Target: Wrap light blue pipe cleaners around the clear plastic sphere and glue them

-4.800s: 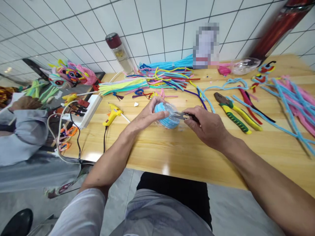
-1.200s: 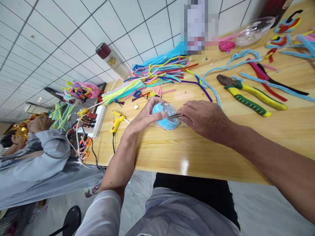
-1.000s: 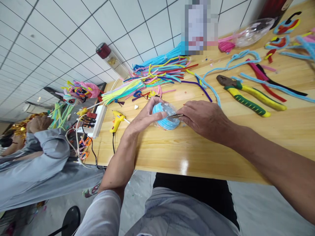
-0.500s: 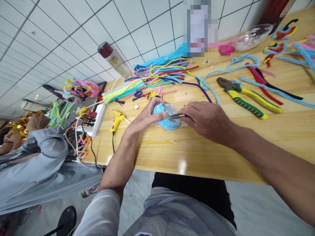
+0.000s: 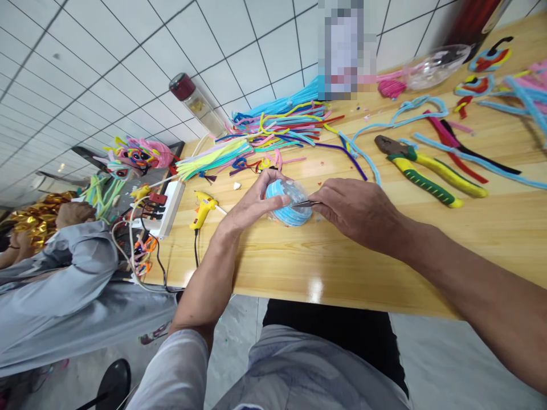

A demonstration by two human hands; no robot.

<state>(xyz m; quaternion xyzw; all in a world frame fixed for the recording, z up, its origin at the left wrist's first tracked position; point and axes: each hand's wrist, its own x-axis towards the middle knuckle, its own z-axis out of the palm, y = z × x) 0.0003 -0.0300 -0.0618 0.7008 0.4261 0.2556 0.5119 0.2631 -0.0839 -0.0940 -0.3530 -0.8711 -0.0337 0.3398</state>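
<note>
My left hand (image 5: 260,199) is closed around a clear plastic shell wrapped in light blue pipe cleaner (image 5: 287,215), its thumb lying across the top. From the right, my right hand (image 5: 354,208) grips a small pair of scissors (image 5: 304,203); the handles are hidden in the fingers. The pointed metal blades reach over the shell's clear, uncovered part, close to my left thumb. Whether they cut into the plastic I cannot tell. To the right of my right hand lie pliers (image 5: 416,171) with yellow and green handles.
A yellow glue gun (image 5: 203,209) and a white power strip (image 5: 171,210) with cords are at left. Pipe cleaners (image 5: 273,128), a glass bottle (image 5: 199,105) and a clear plastic shell (image 5: 438,67) lie along the wall. A co-worker's sleeve (image 5: 85,250) shows at far left.
Since the earliest frame the scissors have moved left, onto the shell, and my right hand has turned over them. The view has shifted. In the last second the hands stay nearly still.
</note>
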